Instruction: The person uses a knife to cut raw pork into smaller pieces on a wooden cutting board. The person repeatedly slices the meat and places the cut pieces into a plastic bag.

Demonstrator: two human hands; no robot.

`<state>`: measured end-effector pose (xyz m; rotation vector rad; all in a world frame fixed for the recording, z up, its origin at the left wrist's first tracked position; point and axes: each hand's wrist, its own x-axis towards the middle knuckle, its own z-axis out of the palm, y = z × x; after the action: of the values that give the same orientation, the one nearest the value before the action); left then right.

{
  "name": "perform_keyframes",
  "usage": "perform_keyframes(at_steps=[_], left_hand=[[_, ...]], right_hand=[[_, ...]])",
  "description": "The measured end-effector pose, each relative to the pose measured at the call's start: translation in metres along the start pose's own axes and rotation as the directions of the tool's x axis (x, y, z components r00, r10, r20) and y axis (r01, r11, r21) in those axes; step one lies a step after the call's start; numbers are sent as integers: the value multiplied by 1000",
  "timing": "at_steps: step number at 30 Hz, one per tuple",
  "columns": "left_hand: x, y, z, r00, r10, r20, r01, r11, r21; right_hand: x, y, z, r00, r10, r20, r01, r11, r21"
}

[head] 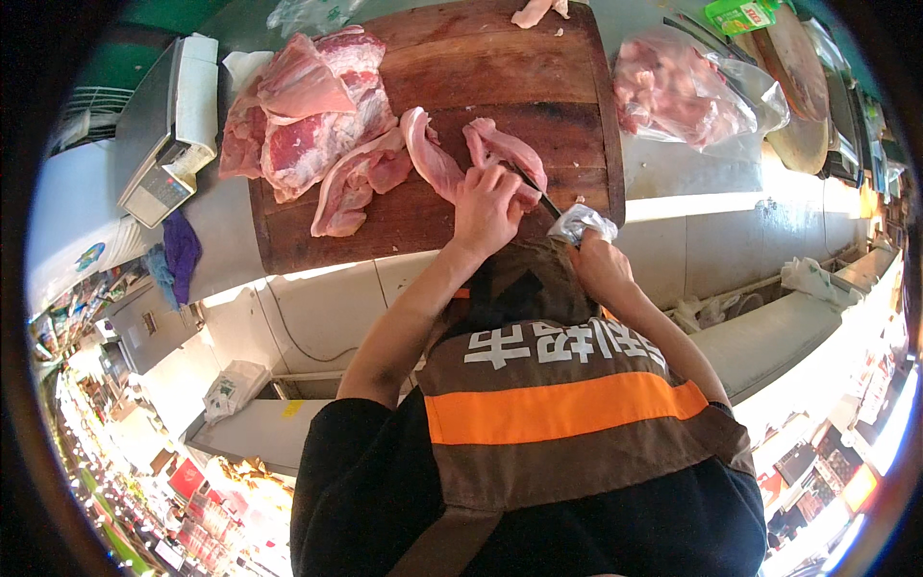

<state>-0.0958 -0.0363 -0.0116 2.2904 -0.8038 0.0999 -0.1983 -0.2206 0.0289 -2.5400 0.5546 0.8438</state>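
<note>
My left hand (488, 209) presses down on a strip of raw meat (433, 155) on the wooden cutting board (497, 68), its fingertips also at a second piece of raw meat (513, 153). In my right hand (602, 260) is the handle of a knife (548, 204), wrapped in a crumpled plastic bag (583, 222). The dark blade reaches up and left to the second piece, beside my left fingers; its tip is partly hidden. Left of my hands lie another strip of meat with rind (353, 189) and large slabs of raw meat (310, 108).
A scale (169, 137) stands left of the board, with purple and blue cloths (180, 252) near it. On the right lie a clear bag of meat (681, 90), round boards (793, 79) and a green bottle (739, 14). A meat scrap (537, 11) lies at the board's far edge.
</note>
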Motion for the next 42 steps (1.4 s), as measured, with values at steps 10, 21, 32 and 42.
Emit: perform_keyframes(at_steps=[10, 21, 32, 42], left_hand=[[4, -13, 7, 997, 70, -31, -70, 998, 7], [19, -5, -4, 996, 38, 75, -40, 999, 24], [7, -30, 1, 990, 139, 31, -137, 989, -50], [4, -34, 3, 980, 181, 80, -169, 975, -145]], right_hand=[[4, -22, -5, 993, 89, 81, -81, 992, -92], [2, -10, -8, 999, 19, 31, -18, 999, -43], [-18, 15, -3, 999, -37, -38, 39, 999, 36], [27, -46, -14, 979, -186, -84, 189, 981, 35]])
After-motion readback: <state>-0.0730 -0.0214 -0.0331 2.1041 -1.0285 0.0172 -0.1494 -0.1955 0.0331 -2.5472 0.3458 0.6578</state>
